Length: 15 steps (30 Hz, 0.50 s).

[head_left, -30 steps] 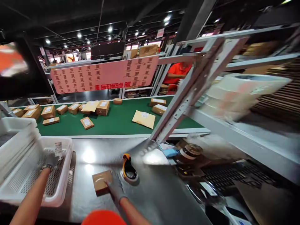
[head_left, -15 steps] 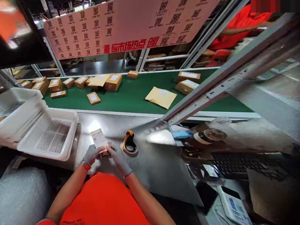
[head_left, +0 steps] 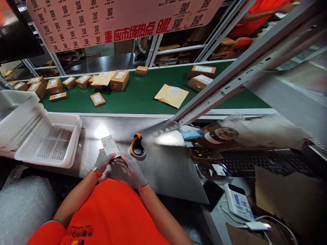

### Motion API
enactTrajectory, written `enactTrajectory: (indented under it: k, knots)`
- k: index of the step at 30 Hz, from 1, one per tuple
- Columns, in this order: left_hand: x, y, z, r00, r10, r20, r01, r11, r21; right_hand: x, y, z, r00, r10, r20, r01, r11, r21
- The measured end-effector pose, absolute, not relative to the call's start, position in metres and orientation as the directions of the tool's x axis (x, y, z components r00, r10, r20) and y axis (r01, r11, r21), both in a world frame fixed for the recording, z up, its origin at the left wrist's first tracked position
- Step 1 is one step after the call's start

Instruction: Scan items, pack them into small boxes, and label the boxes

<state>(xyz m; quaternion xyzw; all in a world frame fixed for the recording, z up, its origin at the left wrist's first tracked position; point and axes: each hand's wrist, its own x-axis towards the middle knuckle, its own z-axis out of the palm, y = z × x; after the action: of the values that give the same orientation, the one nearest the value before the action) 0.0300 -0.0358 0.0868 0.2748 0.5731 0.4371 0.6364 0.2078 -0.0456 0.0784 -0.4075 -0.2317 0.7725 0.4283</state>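
Both my hands wear grey gloves and meet at the near edge of the steel table (head_left: pixel 166 163). My left hand (head_left: pixel 103 160) pinches a white printed label (head_left: pixel 110 145) that stands up from its fingers. My right hand (head_left: pixel 126 168) is closed over a small brown box, which it almost wholly hides; only a corner shows beside the label. A yellow and black tape dispenser (head_left: pixel 137 146) lies on the table just right of my hands.
White perforated baskets (head_left: pixel 48 141) are stacked at the left. Beyond the table a green conveyor belt (head_left: pixel 138 97) carries several cardboard boxes and a padded envelope (head_left: pixel 171 95). A keyboard (head_left: pixel 255 163), a scanner device (head_left: pixel 238 201) and a slanted metal frame (head_left: pixel 230 85) fill the right. A person in orange stands behind.
My left hand left the basket with the label and joined my right hand at the box. The view tilted down, and my right hand now covers the box.
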Motion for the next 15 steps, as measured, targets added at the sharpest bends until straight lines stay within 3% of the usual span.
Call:
enactTrajectory:
  k: [15]
  knots:
    - [0.011, -0.04, 0.079, -0.01, 0.856, -0.516, -0.291, 0.491, 0.821, 0.193, -0.042, 0.061, -0.302, 0.836, -0.458, -0.438, -0.549, -0.712]
